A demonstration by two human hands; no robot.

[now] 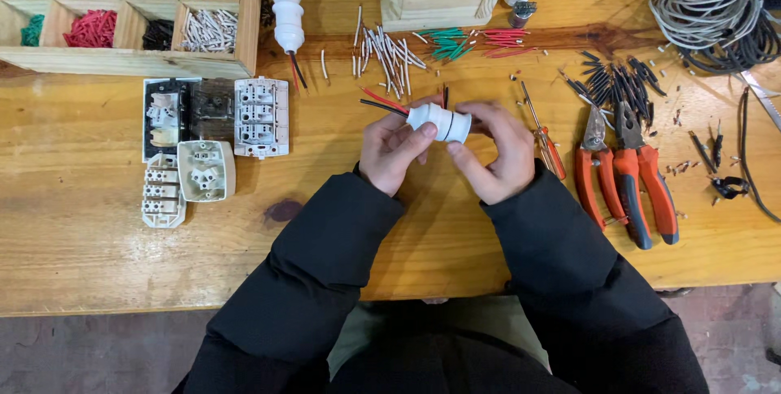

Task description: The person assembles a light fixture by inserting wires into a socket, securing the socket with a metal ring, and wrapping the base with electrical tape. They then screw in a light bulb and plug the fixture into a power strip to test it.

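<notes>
Fingers [423, 135] of both my hands hold the white lamp socket [440, 123] tight above the table [98, 231], just left of the red pliers [625, 178]; red and black wires [381, 103] stick out its left end.

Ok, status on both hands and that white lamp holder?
Left hand and right hand both gripping white lamp holder above the bench. Red and black wires trail from its left end. Screwdriver and pliers lie right, clear.

We scan the bench from twelve o'clock round to six and find no packages, no labels, no signs, no screens anywhere; only loose parts, tools and open wooden boxes lie before us.
</notes>
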